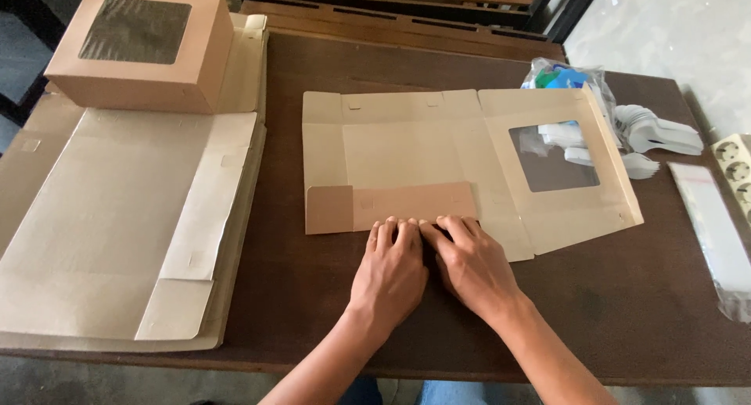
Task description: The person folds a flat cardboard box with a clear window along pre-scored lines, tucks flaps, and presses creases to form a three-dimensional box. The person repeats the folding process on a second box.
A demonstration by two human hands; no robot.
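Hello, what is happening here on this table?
A person presses both hands, left hand and right hand, side by side on the near flap of a flat cardboard box blank on the dark table. That flap is folded over; the windowed lid panel lies open at the right. A stack of flat blanks lies at the left, with a finished windowed box on it.
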